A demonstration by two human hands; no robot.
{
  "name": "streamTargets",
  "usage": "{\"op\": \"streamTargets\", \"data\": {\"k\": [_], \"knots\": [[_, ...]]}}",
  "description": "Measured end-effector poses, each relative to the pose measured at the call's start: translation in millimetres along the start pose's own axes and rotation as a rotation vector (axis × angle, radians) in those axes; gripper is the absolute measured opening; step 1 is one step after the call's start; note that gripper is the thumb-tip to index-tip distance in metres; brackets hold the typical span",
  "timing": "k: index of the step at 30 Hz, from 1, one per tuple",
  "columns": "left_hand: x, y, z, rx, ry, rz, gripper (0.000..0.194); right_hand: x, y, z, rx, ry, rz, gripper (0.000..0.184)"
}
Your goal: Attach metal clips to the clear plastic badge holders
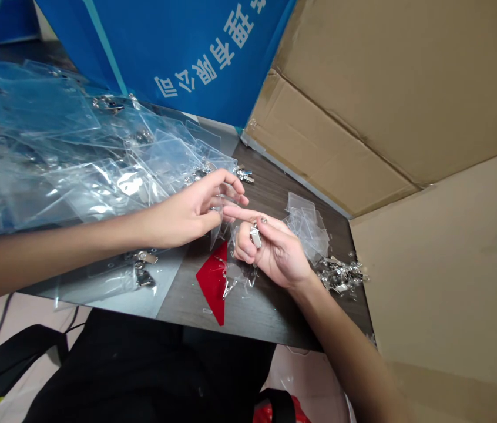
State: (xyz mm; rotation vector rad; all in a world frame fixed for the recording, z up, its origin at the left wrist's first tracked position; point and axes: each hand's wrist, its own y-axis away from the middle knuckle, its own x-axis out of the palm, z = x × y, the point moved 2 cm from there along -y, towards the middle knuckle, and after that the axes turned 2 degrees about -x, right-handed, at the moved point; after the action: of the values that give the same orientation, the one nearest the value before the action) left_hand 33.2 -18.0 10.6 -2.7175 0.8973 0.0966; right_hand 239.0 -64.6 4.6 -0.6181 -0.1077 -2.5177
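Observation:
My left hand (195, 212) has its thumb and curled fingers around a clear plastic badge holder (217, 234), partly hidden by the fingers. Right beside it, my right hand (277, 249) grips a small metal badge clip (255, 237) between thumb and curled fingers. The right index finger stretches out to the left hand's fingertips. Under the hands lies a red piece of cloth-like material (211, 281), with loose clips and clear straps (233, 285) on and beside it.
A large heap of clear badge holders (72, 129) with clips covers the table's left. Past my right hand lie a small stack of clear sleeves (306, 226) and a pile of metal clips (341, 275). Cardboard (363, 106) and a blue printed panel (164, 41) wall the back.

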Motion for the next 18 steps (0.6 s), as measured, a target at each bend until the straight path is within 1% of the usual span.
{"op": "streamTargets", "data": {"k": [2, 6, 8, 10, 13, 15, 18], "knots": [[0.8, 0.3, 0.0, -0.001, -0.022, -0.008, 0.04, 0.7, 0.5, 1.4, -0.008, 0.01, -0.005, 0.038], [2.7, 0.9, 1.8, -0.054, 0.029, 0.014, 0.042, 3.7, 1.8, 1.8, 0.041, -0.035, 0.03, 0.017], [3.3, 1.2, 1.6, -0.062, 0.034, 0.024, 0.043, 5.1, 1.8, 0.4, 0.069, -0.061, 0.043, 0.024], [3.9, 1.6, -0.2, -0.058, -0.009, 0.032, 0.042, 5.4, 1.1, -1.6, 0.087, -0.055, 0.044, 0.031], [6.1, 2.2, -4.0, -0.09, -0.067, 0.077, 0.037, 3.6, -0.9, -4.1, 0.106, -0.021, 0.031, 0.036], [7.2, 2.1, -6.1, -0.108, -0.095, 0.088, 0.034, 2.0, -2.0, -4.5, 0.118, 0.002, 0.018, 0.037], [7.2, 0.9, -6.9, -0.089, -0.111, 0.057, 0.033, 1.3, -2.2, -2.9, 0.111, 0.021, -0.016, 0.029]]}}
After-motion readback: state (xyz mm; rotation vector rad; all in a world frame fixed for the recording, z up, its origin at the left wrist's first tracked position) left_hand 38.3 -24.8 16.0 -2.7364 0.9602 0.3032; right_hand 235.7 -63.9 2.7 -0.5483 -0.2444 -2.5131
